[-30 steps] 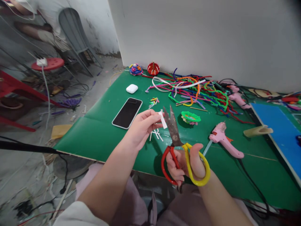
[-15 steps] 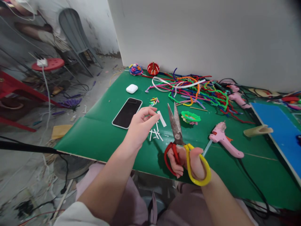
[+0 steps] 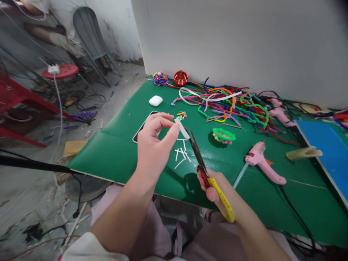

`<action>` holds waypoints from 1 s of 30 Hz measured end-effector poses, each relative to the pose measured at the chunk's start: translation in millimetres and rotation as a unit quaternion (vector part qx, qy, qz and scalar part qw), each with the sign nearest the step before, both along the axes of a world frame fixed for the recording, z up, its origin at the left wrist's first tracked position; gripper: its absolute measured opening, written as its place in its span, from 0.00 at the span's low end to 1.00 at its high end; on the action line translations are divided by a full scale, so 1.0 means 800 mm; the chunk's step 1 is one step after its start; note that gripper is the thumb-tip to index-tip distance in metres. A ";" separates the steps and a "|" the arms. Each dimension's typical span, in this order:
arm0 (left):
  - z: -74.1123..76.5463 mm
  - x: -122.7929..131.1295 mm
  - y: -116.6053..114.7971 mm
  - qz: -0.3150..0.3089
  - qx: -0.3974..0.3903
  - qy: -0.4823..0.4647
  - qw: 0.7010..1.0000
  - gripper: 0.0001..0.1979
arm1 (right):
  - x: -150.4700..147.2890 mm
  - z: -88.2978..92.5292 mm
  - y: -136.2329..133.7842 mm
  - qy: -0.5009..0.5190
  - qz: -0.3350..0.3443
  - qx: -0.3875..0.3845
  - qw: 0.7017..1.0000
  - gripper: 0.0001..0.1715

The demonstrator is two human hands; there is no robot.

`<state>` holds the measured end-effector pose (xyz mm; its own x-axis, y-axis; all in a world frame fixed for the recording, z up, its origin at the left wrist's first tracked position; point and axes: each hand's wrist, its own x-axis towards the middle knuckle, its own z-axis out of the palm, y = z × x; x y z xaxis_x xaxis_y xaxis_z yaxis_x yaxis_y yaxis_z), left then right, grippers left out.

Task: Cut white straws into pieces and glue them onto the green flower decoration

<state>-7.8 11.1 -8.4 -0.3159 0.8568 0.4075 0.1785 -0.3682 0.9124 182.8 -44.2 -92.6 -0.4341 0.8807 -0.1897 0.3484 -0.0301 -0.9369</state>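
Between the thumb and fingers of my left hand [image 3: 154, 141] is a short white strip [image 3: 181, 129], its free end pointing right. My right hand [image 3: 213, 188] grips scissors [image 3: 199, 154] with red and yellow handles. Their blades stand slightly apart, tips close to the strip's free end; I cannot tell whether they touch it. Several thin white slivers [image 3: 183, 154] lie on the green table below the strip. Behind it sits a little pile of coloured bits [image 3: 181, 115]. My left hand partly covers a phone [image 3: 139, 134].
A green pipe-cleaner piece [image 3: 223, 135] and a pink glue gun [image 3: 262, 161] lie to the right. Tangled pipe cleaners [image 3: 231, 105] spread along the back. A white earbud case [image 3: 156, 100] is behind the phone; a bamboo tube [image 3: 303, 153] rests by a blue board [image 3: 326, 145].
My left hand has lifted slightly and turned, holding the strip. The scissors have turned edge-on, their blades nearer together and closer to the strip. The view has shifted a little.
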 end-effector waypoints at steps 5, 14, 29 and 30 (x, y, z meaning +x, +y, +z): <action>0.000 0.002 -0.002 0.006 0.013 0.031 0.999 0.05 | -0.003 0.010 -0.003 -0.013 -0.001 -0.008 1.000 0.40; -0.001 0.006 -0.003 -0.010 0.013 0.036 0.999 0.06 | -0.004 0.011 -0.002 -0.015 -0.017 -0.032 0.999 0.35; -0.001 0.008 -0.004 -0.019 -0.006 0.026 0.999 0.06 | -0.005 0.023 -0.001 0.002 -0.009 -0.016 1.000 0.34; -0.001 0.007 -0.004 -0.021 -0.005 0.024 0.999 0.06 | -0.005 0.024 -0.001 0.000 -0.007 -0.015 1.000 0.34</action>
